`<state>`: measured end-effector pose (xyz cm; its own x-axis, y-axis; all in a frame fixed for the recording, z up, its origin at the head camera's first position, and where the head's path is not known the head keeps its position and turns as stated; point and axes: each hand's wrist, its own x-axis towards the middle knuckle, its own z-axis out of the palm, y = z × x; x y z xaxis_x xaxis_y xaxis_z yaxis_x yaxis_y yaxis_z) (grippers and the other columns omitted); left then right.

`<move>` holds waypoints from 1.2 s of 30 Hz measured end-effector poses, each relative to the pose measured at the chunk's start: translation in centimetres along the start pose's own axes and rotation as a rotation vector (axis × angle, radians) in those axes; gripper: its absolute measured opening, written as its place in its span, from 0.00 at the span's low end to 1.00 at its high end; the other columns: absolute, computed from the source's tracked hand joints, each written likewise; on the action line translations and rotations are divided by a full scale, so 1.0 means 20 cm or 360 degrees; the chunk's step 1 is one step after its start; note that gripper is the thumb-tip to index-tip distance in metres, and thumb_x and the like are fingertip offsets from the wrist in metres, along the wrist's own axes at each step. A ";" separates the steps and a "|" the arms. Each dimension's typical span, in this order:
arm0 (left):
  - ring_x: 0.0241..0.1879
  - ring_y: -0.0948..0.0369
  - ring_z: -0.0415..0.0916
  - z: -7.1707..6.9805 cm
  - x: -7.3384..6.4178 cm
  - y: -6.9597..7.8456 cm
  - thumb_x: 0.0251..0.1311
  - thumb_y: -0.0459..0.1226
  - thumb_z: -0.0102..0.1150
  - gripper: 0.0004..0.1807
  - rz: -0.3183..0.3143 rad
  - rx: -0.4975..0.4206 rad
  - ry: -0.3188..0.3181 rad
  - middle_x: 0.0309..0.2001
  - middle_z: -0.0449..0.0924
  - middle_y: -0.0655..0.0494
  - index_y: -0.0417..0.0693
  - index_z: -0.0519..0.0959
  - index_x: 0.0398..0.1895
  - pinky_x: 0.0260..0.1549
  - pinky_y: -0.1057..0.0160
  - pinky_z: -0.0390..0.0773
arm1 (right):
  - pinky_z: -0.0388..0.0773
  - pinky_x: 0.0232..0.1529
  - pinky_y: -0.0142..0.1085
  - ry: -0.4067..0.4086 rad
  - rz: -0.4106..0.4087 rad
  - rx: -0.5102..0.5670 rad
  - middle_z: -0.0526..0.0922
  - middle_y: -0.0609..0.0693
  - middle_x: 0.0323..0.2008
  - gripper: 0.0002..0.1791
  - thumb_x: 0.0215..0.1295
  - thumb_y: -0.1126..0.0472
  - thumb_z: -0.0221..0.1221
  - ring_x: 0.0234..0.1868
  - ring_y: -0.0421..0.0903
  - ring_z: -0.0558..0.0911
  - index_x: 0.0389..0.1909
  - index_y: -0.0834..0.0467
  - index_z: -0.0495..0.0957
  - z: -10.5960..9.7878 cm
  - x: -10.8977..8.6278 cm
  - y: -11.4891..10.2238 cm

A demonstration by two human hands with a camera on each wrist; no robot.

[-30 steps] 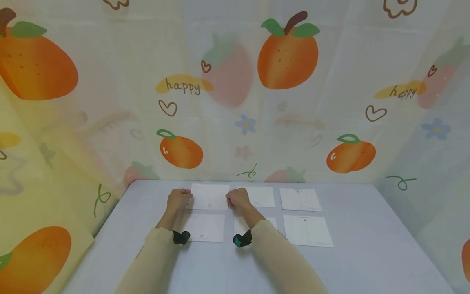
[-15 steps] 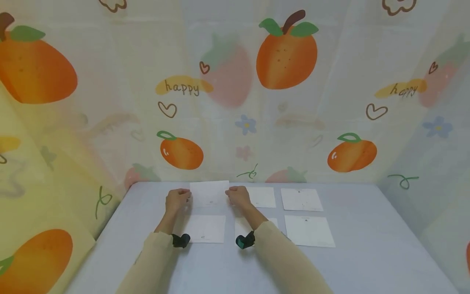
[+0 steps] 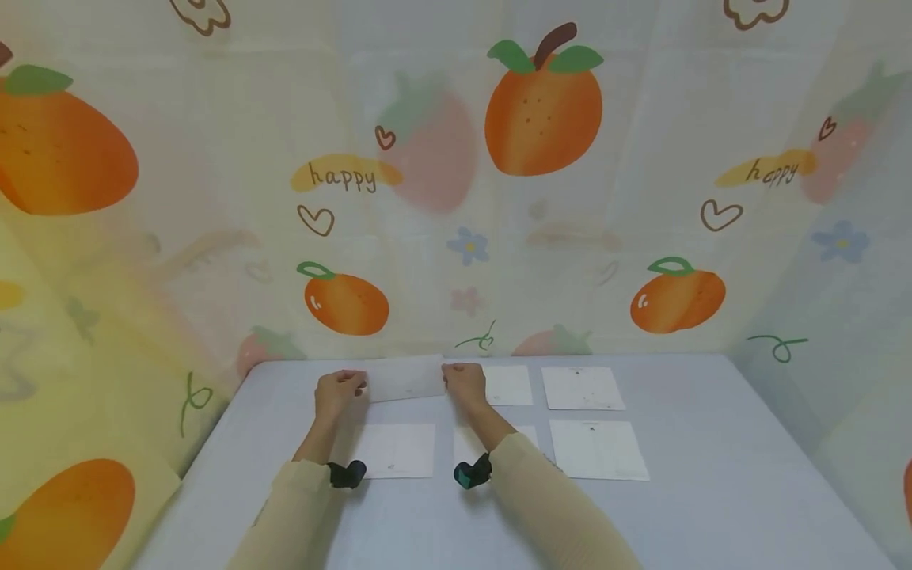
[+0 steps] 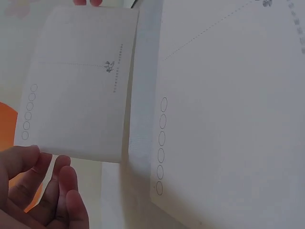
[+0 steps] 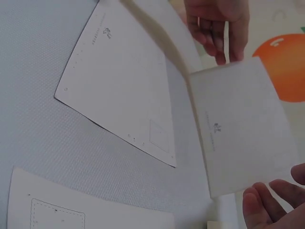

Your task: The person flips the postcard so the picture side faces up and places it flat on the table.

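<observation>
A white postcard (image 3: 406, 378) is raised and tilted at the back of the table, held between both hands. My left hand (image 3: 338, 396) pinches its left edge between thumb and forefinger, the other fingers curled beside it. At the opposite edge, my right hand (image 3: 466, 385) grips it by the fingertips. Printed ovals run along one side of the held postcard (image 4: 76, 90) in the left wrist view, with a small emblem near another edge. Nearer me on the table lies a second postcard (image 3: 399, 451) with similar printing.
To the right, two more postcards (image 3: 583, 388) (image 3: 598, 449) lie one behind the other. Another postcard (image 3: 511, 385) sits just right of my right hand, and one postcard (image 3: 529, 433) is partly covered by my right forearm. A fruit-printed curtain (image 3: 427, 237) hangs behind the table.
The back-left postcard has come up off the table in both hands and tilted, its face looking narrower from the head view. The other postcards stay where they were.
</observation>
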<state>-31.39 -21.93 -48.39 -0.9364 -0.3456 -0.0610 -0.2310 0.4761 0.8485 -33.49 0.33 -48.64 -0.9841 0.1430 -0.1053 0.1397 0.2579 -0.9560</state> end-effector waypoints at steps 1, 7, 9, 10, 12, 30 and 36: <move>0.38 0.49 0.83 0.00 0.00 0.00 0.67 0.41 0.54 0.20 -0.0010 -0.0024 -0.0008 0.41 0.86 0.38 0.32 0.82 0.47 0.44 0.56 0.78 | 0.79 0.41 0.36 0.0014 -0.0003 0.0002 0.88 0.60 0.32 0.14 0.64 0.59 0.58 0.25 0.40 0.81 0.37 0.67 0.85 0.00 0.00 0.00; 0.32 0.59 0.82 0.01 0.00 0.01 0.67 0.41 0.54 0.20 -0.0084 -0.0165 0.0012 0.42 0.86 0.39 0.30 0.81 0.49 0.38 0.65 0.81 | 0.74 0.33 0.30 0.0080 -0.0045 0.0011 0.87 0.58 0.25 0.16 0.64 0.59 0.57 0.23 0.39 0.78 0.30 0.69 0.86 -0.01 0.00 0.00; 0.29 0.63 0.81 0.01 0.00 0.02 0.67 0.41 0.55 0.21 -0.0109 -0.0236 0.0029 0.41 0.87 0.40 0.30 0.81 0.49 0.33 0.71 0.79 | 0.70 0.31 0.29 0.0097 -0.0048 0.0015 0.86 0.56 0.22 0.16 0.63 0.59 0.57 0.22 0.39 0.77 0.29 0.69 0.86 -0.01 0.00 0.00; 0.28 0.65 0.81 0.01 0.00 0.02 0.67 0.41 0.56 0.21 -0.0121 -0.0273 0.0035 0.40 0.87 0.41 0.29 0.81 0.49 0.30 0.73 0.78 | 0.69 0.30 0.28 0.0101 -0.0049 0.0015 0.86 0.55 0.21 0.17 0.63 0.59 0.57 0.21 0.39 0.76 0.28 0.69 0.86 -0.01 -0.01 0.00; 0.26 0.67 0.80 0.01 0.00 0.01 0.66 0.41 0.56 0.22 -0.0150 -0.0355 0.0042 0.37 0.88 0.43 0.28 0.80 0.50 0.27 0.76 0.76 | 0.68 0.28 0.27 0.0108 -0.0042 0.0024 0.86 0.55 0.21 0.17 0.64 0.58 0.57 0.21 0.39 0.75 0.28 0.69 0.86 -0.01 -0.01 -0.01; 0.29 0.66 0.80 -0.02 0.02 -0.01 0.65 0.39 0.57 0.23 -0.0314 -0.0627 -0.0038 0.24 0.83 0.65 0.28 0.76 0.55 0.44 0.64 0.82 | 0.78 0.25 0.24 -0.0070 0.0119 0.0378 0.87 0.55 0.27 0.13 0.64 0.64 0.60 0.21 0.36 0.79 0.39 0.72 0.83 -0.02 -0.02 0.00; 0.31 0.63 0.82 -0.01 0.03 -0.03 0.62 0.35 0.60 0.21 -0.0352 -0.0690 -0.0023 0.25 0.84 0.62 0.27 0.77 0.54 0.46 0.61 0.83 | 0.81 0.28 0.29 -0.0139 0.0150 0.0431 0.88 0.56 0.28 0.13 0.64 0.63 0.60 0.20 0.35 0.80 0.40 0.71 0.83 -0.02 -0.02 0.02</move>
<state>-31.70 -22.58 -48.76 -0.8815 -0.3877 -0.2695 -0.2966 0.0106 0.9549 -33.03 0.86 -48.90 -0.9755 0.0685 -0.2092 0.2084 -0.0188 -0.9779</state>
